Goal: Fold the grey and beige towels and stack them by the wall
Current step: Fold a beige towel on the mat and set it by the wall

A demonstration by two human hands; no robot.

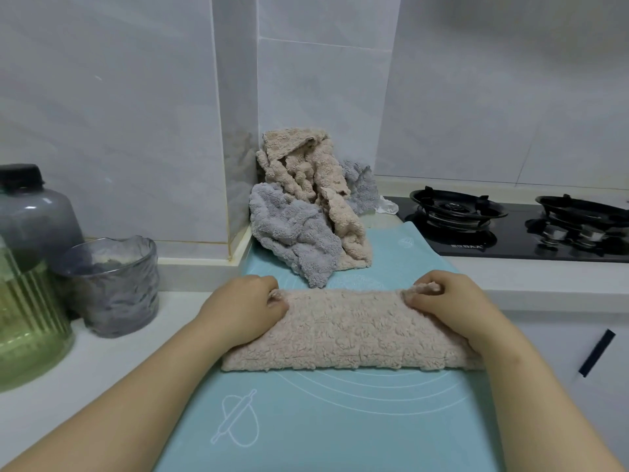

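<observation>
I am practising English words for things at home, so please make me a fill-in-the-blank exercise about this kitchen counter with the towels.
1. The left hand and the right hand grip a folded ____ towel.
2. This towel lies on a mat of light ____ colour.
3. The heap of unfolded towels by the wall holds beige and ____ ones.
4. The stove shows ____ burners.

Missing words: beige, blue, grey, two.

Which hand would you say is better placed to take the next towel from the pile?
Probably left: the left hand sits closer to the pile; the right hand is further off, toward the stove.
</observation>
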